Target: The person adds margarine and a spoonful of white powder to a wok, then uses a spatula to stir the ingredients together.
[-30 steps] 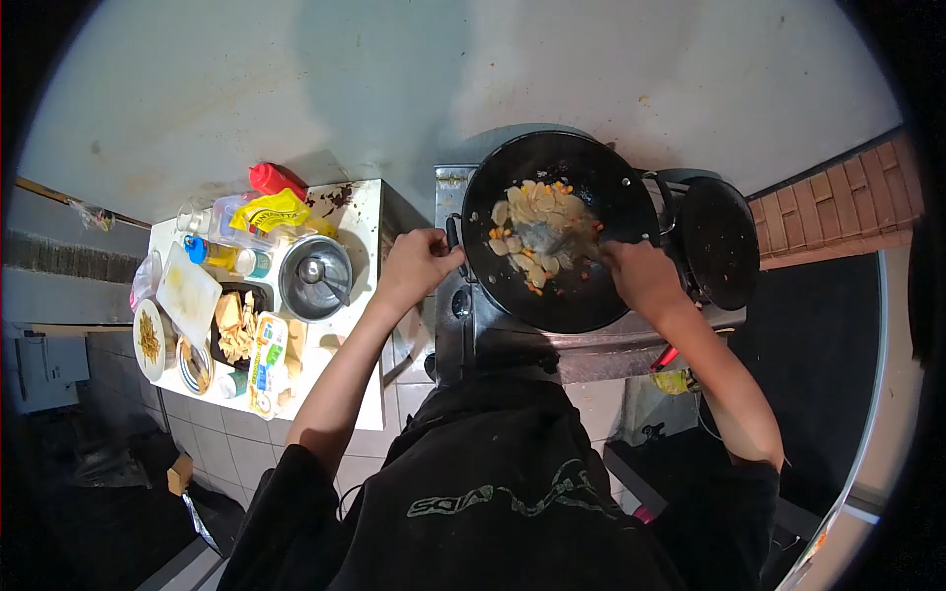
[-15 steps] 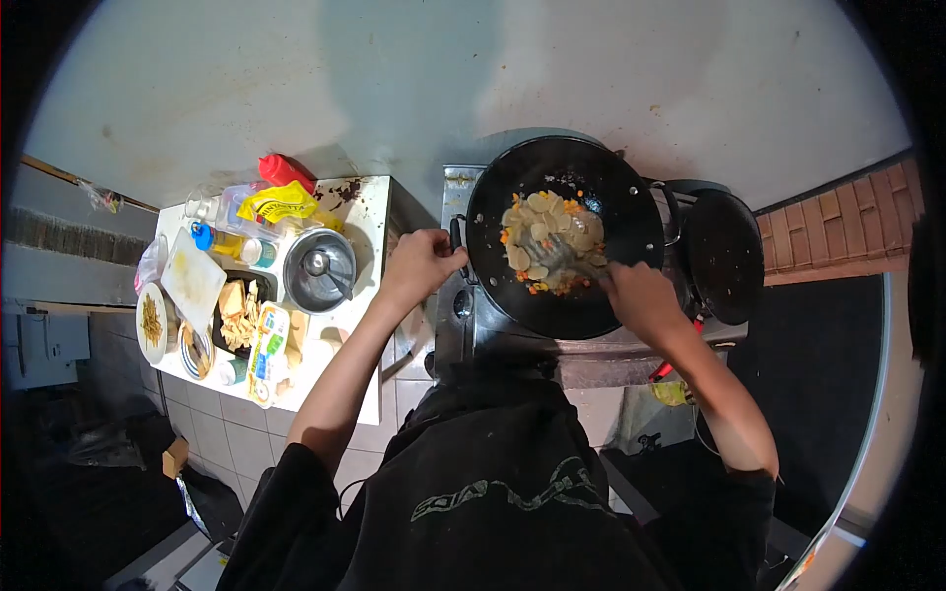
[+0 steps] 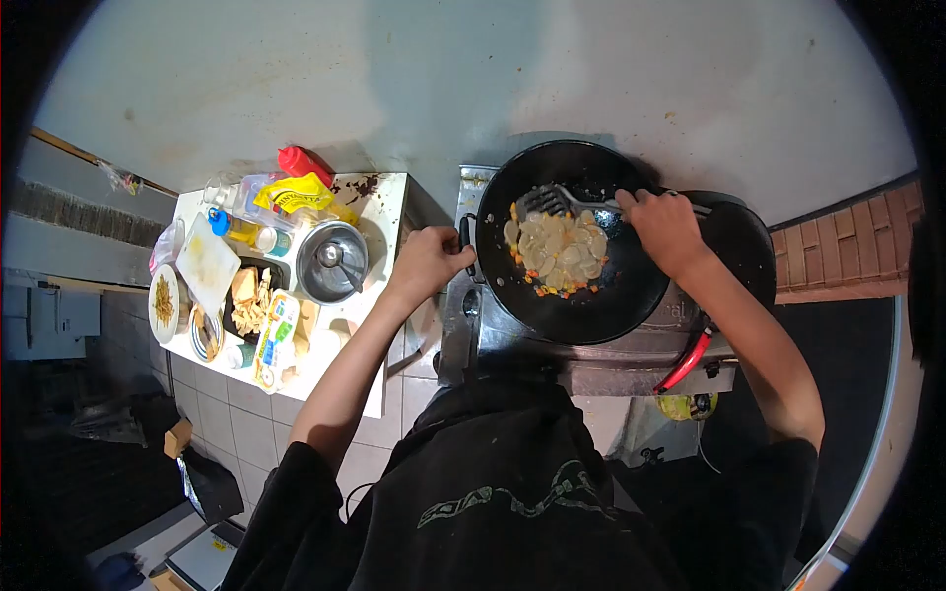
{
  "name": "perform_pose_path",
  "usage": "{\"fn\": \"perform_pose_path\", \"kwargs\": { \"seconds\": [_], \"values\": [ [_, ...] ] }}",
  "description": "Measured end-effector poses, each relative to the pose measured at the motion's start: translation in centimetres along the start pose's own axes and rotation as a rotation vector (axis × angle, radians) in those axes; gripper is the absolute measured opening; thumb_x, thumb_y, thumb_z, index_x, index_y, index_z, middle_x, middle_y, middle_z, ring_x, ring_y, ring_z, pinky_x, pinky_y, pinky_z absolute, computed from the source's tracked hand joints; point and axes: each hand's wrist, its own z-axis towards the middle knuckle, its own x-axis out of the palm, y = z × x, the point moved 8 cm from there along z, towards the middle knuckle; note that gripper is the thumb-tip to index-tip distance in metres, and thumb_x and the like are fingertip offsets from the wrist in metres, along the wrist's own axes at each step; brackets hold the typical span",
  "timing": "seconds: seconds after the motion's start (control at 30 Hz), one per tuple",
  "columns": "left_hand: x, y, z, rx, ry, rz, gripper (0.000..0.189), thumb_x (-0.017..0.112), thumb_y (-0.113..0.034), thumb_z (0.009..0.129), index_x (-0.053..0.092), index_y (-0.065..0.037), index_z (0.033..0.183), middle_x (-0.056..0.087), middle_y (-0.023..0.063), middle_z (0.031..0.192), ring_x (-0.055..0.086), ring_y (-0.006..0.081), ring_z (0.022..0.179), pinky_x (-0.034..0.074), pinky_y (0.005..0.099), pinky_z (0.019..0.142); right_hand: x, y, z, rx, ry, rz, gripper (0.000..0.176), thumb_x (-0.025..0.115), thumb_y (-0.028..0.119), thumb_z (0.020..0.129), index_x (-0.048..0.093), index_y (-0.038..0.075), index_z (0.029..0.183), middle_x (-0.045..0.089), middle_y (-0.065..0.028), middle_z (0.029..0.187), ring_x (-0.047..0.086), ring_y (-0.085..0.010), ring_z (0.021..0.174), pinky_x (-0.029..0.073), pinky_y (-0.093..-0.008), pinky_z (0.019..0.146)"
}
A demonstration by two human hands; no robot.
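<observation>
A black wok (image 3: 631, 300) sits on the stove, with pale round slices (image 3: 562, 246) and small orange diced bits in it. My left hand (image 3: 432, 264) is closed on the wok's left side handle (image 3: 465, 242). Above the wok's right side, my right hand (image 3: 662, 229) grips the handle of a slotted spatula (image 3: 548, 200). The spatula's head lies at the far edge of the slices, touching them.
Right of the wok is a second dark pan (image 3: 754, 251); a red handle (image 3: 685, 364) projects over the stove's front. On the white table at left stand a metal bowl (image 3: 313, 284) with a ladle, a cutting board (image 3: 209, 258), a red bottle (image 3: 304, 163) and a yellow packet (image 3: 294, 193).
My right hand has moved away from me and slightly right. The spatula went from blurred among the slices to their far edge, and the slices lie more spread. My left hand keeps its grip.
</observation>
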Motion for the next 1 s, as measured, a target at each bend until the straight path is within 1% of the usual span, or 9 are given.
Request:
{"fn": "perform_pose_path", "kwargs": {
  "seconds": [0.23,0.27,0.37,0.5,0.67,0.73,0.77,0.83,1.0],
  "values": [
    [-0.2,-0.4,-0.3,-0.029,0.001,0.007,0.036,0.069,-0.03,0.074,0.064,0.005,0.073,0.062,0.0215,0.067,0.065,0.0361,0.067,0.051,0.0408,0.067,-2.3,-1.1,2.0,-0.06,-0.294,-0.028,0.024,0.059,0.015,0.085,0.056,0.012,0.109,0.065,-0.0065,0.086,0.068,-0.024,0.075,0.053,-0.0363,0.061],
    [-0.3,-0.5,-0.3,-0.028,0.003,0.012,0.036,0.069,-0.03,0.074,0.064,0.005,0.073,0.062,0.0215,0.067,0.065,0.0361,0.067,0.051,0.0408,0.067,-0.4,-0.6,2.3,-0.092,-0.107,0.077,0.025,0.059,0.017,0.087,0.057,0.013,0.111,0.066,-0.0079,0.088,0.068,-0.026,0.078,0.053,-0.0375,0.064],
    [-0.2,-0.4,-0.4,-0.04,0.02,-0.017,0.036,0.069,-0.03,0.074,0.064,0.005,0.072,0.063,0.021,0.067,0.065,0.0357,0.068,0.051,0.0406,0.067,-2.1,0.2,-0.2,-0.139,0.067,0.15,0.024,0.06,0.02,0.088,0.06,0.013,0.111,0.067,-0.0092,0.092,0.068,-0.0282,0.08,0.052,-0.0405,0.068],
    [-0.2,-0.5,-0.2,-0.029,0.017,-0.013,0.037,0.069,-0.031,0.074,0.064,0.006,0.072,0.062,0.0211,0.066,0.065,0.036,0.068,0.051,0.0406,0.067,-4.4,-3.6,-1.3,0.06,0.16,-0.04,0.02,0.067,0.016,0.082,0.067,0.012,0.101,0.067,-0.0095,0.088,0.068,-0.0282,0.085,0.052,-0.04,0.075],
    [-0.2,-0.7,-0.1,0.007,0.017,0.005,0.038,0.067,-0.032,0.075,0.064,0.006,0.072,0.061,0.0215,0.065,0.064,0.0363,0.066,0.05,0.0416,0.067,-0.3,-3.8,0.5,0.158,0.359,-0.049,0.011,0.068,0.014,0.079,0.072,0.01,0.088,0.07,-0.0131,0.094,0.068,-0.0303,0.092,0.053,-0.0412,0.078],
    [-0.1,-0.6,-0.1,0.016,0.03,0.007,0.038,0.067,-0.032,0.076,0.064,0.006,0.072,0.061,0.0215,0.065,0.064,0.0362,0.066,0.05,0.0417,0.066,3.4,-2.7,0.4,0.176,0.468,0.386,0.012,0.067,0.016,0.081,0.071,0.006,0.082,0.07,-0.016,0.092,0.067,-0.0338,0.094,0.054,-0.0455,0.078],
    [0.0,-0.5,0.0,0.025,0.034,0.01,0.038,0.067,-0.032,0.076,0.063,0.006,0.072,0.061,0.0212,0.065,0.064,0.0358,0.065,0.05,0.0414,0.066,4.3,-2.4,-0.5,0.187,0.472,0.387,0.012,0.067,0.016,0.081,0.071,0.006,0.082,0.07,-0.016,0.092,0.067,-0.0338,0.094,0.054,-0.0455,0.078],
    [0.0,-0.4,0.1,0.037,0.035,0.006,0.038,0.068,-0.031,0.076,0.063,0.006,0.072,0.061,0.0209,0.065,0.064,0.0353,0.065,0.05,0.0412,0.066,2.1,-0.6,-2.8,0.1,0.106,0.63,0.018,0.064,0.019,0.084,0.067,0.003,0.09,0.068,-0.0212,0.086,0.067,-0.0374,0.087,0.055,-0.0476,0.072],
    [0.1,-0.2,0.3,0.026,0.066,-0.009,0.036,0.067,-0.031,0.076,0.064,0.005,0.073,0.062,0.0201,0.065,0.064,0.036,0.066,0.05,0.0414,0.067,-5.0,3.8,-10.1,0.3,0.032,0.398,0.017,0.058,0.018,0.09,0.061,0.004,0.099,0.066,-0.022,0.076,0.067,-0.0359,0.067,0.054,-0.0461,0.059]
  ]
}}
